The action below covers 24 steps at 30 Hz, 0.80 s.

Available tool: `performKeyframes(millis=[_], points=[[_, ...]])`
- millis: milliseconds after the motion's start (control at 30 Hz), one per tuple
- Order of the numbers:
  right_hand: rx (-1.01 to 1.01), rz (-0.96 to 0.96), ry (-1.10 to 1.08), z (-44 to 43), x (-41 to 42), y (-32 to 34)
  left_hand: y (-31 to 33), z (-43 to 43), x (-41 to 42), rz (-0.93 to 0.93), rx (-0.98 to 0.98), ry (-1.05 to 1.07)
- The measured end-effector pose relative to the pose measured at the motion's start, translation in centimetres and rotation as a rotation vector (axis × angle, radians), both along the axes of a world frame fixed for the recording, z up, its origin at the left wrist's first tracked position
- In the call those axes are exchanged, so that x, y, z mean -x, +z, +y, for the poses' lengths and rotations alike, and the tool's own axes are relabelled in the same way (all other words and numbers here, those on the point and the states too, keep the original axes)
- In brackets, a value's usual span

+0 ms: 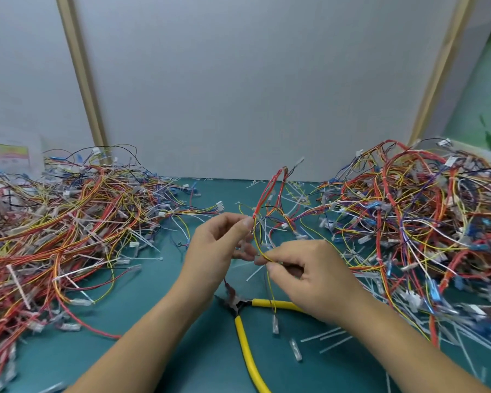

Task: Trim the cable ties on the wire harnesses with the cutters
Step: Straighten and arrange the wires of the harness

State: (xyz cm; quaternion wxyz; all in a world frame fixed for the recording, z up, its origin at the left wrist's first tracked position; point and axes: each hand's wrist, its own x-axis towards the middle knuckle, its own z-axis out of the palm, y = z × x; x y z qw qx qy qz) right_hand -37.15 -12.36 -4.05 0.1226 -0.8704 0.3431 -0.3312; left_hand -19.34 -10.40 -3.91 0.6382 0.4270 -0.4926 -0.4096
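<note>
Head view, looking down at a green table [153, 321] in front of a pale partition. Two bare hands meet at the centre. The left hand [219, 242] pinches a small wire harness [270, 194] between thumb and fingertips, holding it just above the table so its red loop stands up. The right hand [309, 276] pinches the harness's thin yellow wires lower down, beside a pale cable tie tail [255, 272] that sticks out.

The cutters [245, 336], with yellow handles spread apart, lie on the table beneath the hands; neither hand touches them.

A large tangled pile of harnesses [68, 222] lies on the left and another pile [408, 222] on the right. White tie offcuts [332, 338] are scattered near the right forearm.

The harness looks light, limp and prone to snagging, so it is probably best held close to the tie, where the wires are bundled.
</note>
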Motion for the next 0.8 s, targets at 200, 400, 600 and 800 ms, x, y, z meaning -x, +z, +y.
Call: performKeyframes(millis=[200, 400, 600, 800], points=[[-0.093, -0.334, 0.010, 0.2, -0.6, 0.1, 0.3, 0.3, 0.0, 0.194, -0.075, -0.211], [0.119, -0.337, -0.181, 0.2, -0.6, 0.2, 0.1, 0.8, 0.1, 0.157, -0.064, -0.294], [0.237, -0.228, -0.209, 0.2, -0.6, 0.5, -0.5, 1.0, 0.1, 0.073, -0.008, -0.327], [0.243, -0.126, -0.172, 0.5, -0.6, 0.9, -0.7, 0.5, -0.2, 0.030, -0.034, -0.326]])
